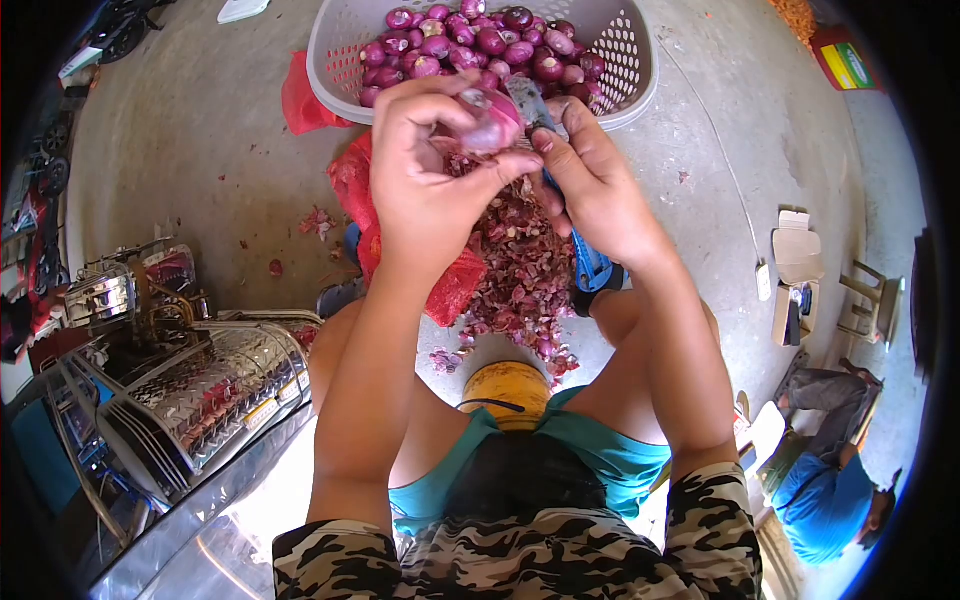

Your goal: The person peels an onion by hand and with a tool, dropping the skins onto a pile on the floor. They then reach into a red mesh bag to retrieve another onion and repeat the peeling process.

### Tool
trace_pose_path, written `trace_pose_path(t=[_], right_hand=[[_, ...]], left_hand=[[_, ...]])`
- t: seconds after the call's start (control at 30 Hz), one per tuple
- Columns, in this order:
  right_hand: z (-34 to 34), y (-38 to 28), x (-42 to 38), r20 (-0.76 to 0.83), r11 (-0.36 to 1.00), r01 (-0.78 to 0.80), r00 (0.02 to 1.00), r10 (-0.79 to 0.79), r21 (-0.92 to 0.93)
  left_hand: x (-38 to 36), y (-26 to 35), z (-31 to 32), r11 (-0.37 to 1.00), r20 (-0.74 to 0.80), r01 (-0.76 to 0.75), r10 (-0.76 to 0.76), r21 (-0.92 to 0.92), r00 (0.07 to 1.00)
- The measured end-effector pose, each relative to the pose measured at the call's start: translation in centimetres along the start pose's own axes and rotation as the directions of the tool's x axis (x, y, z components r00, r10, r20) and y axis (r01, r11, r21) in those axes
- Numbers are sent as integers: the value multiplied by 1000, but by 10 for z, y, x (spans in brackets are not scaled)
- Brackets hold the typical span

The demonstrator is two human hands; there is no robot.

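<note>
My left hand (425,165) is closed round a red onion (490,125), its fingers curled over the far side and the thumb underneath. In my right hand (600,190) is a small knife (528,104) with a short, wide, stained blade. The blade points up and away, close beside the onion. Most of the knife's handle is hidden by the fingers. Beneath both hands lies a heap of dry onion skins (520,270). Beyond them stands a grey perforated basket (625,60) holding many peeled red onions (455,50).
Red mesh sacking (455,285) lies left of the skins. A yellow container (507,390) stands between my legs. Shiny metal machinery (215,380) is at the left. An opened cardboard box (797,255), a stool (872,305) and a person in a blue shirt (825,505) are at the right.
</note>
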State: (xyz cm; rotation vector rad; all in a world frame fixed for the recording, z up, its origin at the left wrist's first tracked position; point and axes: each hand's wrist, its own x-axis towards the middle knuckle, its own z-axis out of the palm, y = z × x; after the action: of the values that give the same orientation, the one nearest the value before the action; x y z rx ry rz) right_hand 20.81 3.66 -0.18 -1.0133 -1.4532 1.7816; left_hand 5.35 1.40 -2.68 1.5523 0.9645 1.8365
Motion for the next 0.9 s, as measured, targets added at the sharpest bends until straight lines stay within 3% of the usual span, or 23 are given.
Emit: trace_pose_path(t=[0.07,0.17,0.27,0.6,0.9], right_hand=[[1,2,1,17,1000,24,1000,-23,-15],[1,-2,1,-84,994,-14,996,23,105],[-4,-6,0,-50,966,-10,998,24,257],[-1,-8,-2,-28,990,-30,999,35,141],[-3,-2,-1,33,995,-7,999,4,95]], left_hand=[[3,-2,-6,999,-32,23,-23,-23,999],[5,2,-9,996,-60,69,-72,-51,996],[5,5,-9,976,49,-65,56,210,997],[5,12,-1,887,205,-211,136,411,969],[3,8,-3,946,28,-81,76,314,997]])
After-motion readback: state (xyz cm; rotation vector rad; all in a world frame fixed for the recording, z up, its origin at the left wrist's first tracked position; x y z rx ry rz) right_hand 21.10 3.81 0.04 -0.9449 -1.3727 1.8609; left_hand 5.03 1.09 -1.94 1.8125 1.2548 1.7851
